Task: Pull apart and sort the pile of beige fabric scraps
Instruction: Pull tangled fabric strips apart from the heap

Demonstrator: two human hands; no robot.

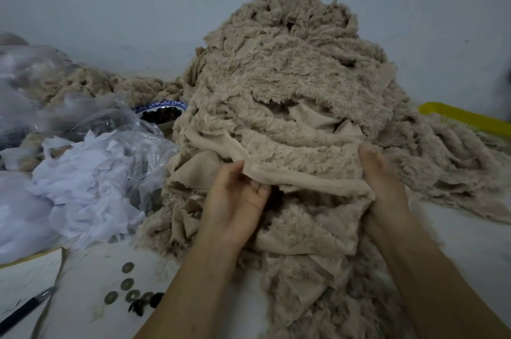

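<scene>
The left hand [237, 200] pinches a beige scrap [304, 170] low on the pile [290, 62]. The right hand [384, 186] has its fingers buried in fabric, so their pose cannot be told.

Bare left hand [235, 201], bare right hand [384, 186]

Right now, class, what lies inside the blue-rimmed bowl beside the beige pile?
The bowl holds small dark pieces, too blurred to identify. The beige fabric scraps cover its right side and a clear plastic bag hides its near edge, so the rest is unseen.
</scene>
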